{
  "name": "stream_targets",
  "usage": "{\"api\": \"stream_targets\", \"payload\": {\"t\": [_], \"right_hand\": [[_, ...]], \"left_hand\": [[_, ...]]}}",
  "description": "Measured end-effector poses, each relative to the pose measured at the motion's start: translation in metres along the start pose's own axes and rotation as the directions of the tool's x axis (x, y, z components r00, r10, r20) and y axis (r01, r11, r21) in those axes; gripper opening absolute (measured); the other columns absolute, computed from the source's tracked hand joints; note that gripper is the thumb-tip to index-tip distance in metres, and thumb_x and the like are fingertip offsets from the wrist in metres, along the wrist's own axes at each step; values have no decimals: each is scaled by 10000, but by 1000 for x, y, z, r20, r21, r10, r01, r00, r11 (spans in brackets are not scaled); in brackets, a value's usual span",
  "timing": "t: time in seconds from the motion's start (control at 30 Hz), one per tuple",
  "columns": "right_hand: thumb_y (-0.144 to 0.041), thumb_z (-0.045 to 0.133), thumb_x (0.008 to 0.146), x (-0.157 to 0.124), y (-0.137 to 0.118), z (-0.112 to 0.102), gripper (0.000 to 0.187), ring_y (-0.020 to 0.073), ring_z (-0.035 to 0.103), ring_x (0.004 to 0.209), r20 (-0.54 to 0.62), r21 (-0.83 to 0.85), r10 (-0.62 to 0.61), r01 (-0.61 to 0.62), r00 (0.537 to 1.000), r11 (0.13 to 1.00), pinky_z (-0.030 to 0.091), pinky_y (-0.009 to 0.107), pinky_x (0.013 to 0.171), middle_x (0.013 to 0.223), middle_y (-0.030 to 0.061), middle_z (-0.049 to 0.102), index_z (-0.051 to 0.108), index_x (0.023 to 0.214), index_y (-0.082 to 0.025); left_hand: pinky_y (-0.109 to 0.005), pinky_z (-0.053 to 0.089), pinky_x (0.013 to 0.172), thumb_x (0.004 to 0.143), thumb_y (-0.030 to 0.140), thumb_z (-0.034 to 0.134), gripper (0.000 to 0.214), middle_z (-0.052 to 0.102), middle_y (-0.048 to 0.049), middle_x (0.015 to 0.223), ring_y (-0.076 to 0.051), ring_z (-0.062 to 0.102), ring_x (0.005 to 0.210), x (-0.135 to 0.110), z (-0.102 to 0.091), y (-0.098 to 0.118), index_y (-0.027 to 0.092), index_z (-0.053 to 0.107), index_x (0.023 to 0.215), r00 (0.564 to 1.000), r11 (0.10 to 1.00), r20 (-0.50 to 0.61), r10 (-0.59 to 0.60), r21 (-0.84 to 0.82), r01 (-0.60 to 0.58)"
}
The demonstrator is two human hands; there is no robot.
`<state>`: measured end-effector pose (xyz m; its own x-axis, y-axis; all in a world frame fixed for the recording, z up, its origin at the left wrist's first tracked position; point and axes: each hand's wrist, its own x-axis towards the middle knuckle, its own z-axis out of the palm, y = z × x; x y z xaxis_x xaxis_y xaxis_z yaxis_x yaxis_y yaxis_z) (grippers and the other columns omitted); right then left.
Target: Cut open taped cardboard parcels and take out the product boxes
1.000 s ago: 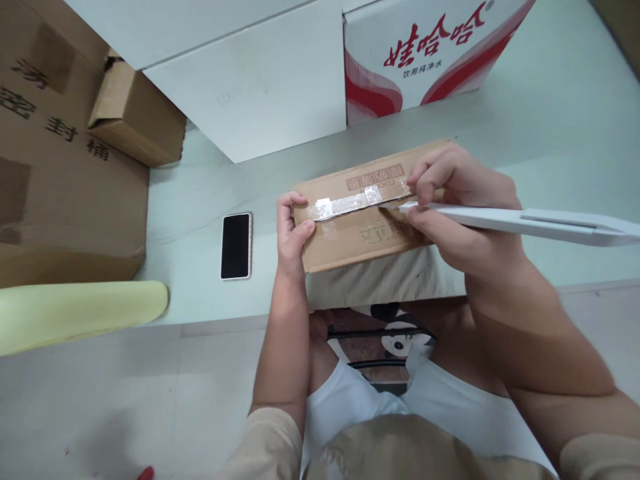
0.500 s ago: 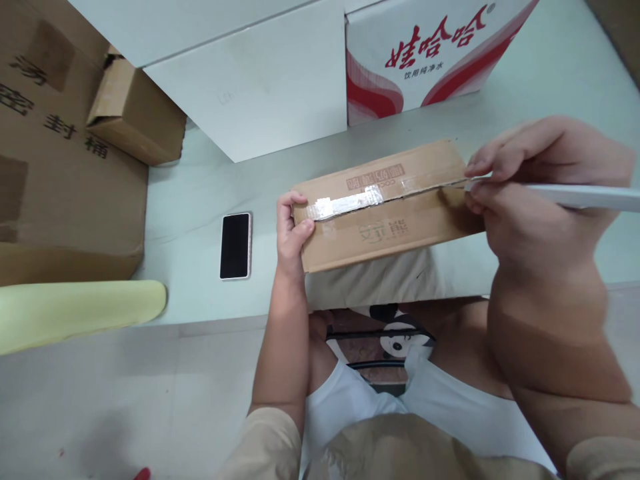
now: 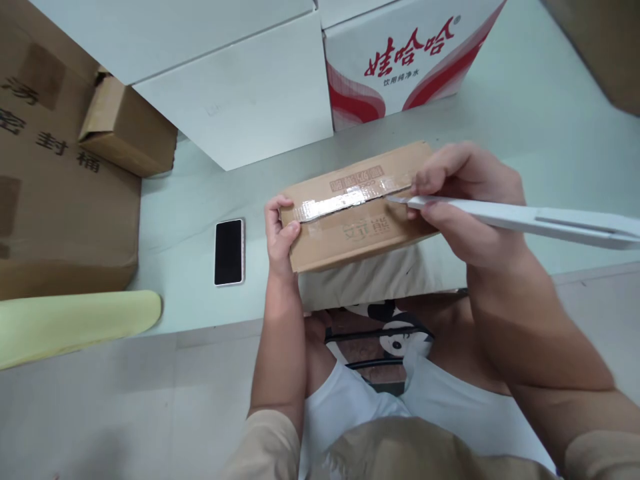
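Note:
A small brown cardboard box (image 3: 345, 233) lies on the pale green table (image 3: 525, 127) in front of me, its top seam covered by clear tape (image 3: 335, 202). My left hand (image 3: 279, 237) grips the box's left end, fingers curled over the edge. My right hand (image 3: 465, 200) is closed around a long white utility knife (image 3: 525, 217). The knife's tip rests on the seam near the right part of the box.
A phone (image 3: 229, 252) lies face up left of the box. White boxes (image 3: 235, 100) and a red-and-white carton (image 3: 400, 60) stand behind. Large brown cartons (image 3: 55, 193) sit at left, with a yellow foam piece (image 3: 75, 323) at the table's front left edge.
My right hand pulled the knife rightward along the seam past the box's end, then came back to the seam's middle-right. The left hand kept its grip.

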<state>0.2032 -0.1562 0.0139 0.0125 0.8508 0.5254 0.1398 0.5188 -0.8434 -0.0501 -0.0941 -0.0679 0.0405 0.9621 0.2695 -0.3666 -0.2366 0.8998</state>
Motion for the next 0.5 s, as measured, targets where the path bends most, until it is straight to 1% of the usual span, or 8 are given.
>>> {"api": "stream_targets", "payload": {"t": [0.07,0.13,0.3,0.4,0.5], "right_hand": [[-130,636,775,0,0,0,164,125,537,661,33,-53,60,-58,998,997,402,293,566,776,-35,537,545,856,-240],[-150,645,767,1,0,0,163,119,541,637,34,-84,103,-100,994,991,398,287,563,757,-41,534,528,839,-238],[-169,693,780,2,3,0,181,136,554,650,-66,-70,81,-86,994,994,458,283,557,726,-34,548,532,813,-244],[-226,736,783,2,5,0,192,151,591,662,-51,-71,104,-108,993,992,507,302,569,749,-23,576,547,810,-250],[-317,757,797,2,5,0,219,176,642,693,-34,-94,145,-148,989,985,560,336,616,771,-13,597,547,809,-257]], "left_hand": [[-285,541,868,660,522,891,513,613,-26,1104,-183,622,996,0,1,0,279,633,1031,1000,1000,-2,-4,-4,4],[-290,543,853,661,520,890,514,615,-25,1096,-184,620,981,1,1,1,280,628,1032,1000,1000,0,-13,-5,13],[-299,547,825,645,522,898,523,614,-25,1068,-188,620,951,1,1,2,283,621,1018,1000,1000,-8,-30,-4,30],[-326,558,851,637,552,890,538,616,-33,1068,-198,622,943,1,3,3,284,614,1013,999,999,-28,-35,21,35],[-365,565,904,625,578,886,564,611,-39,1080,-219,632,971,1,5,5,283,599,1011,998,998,-43,-39,47,41]]}}
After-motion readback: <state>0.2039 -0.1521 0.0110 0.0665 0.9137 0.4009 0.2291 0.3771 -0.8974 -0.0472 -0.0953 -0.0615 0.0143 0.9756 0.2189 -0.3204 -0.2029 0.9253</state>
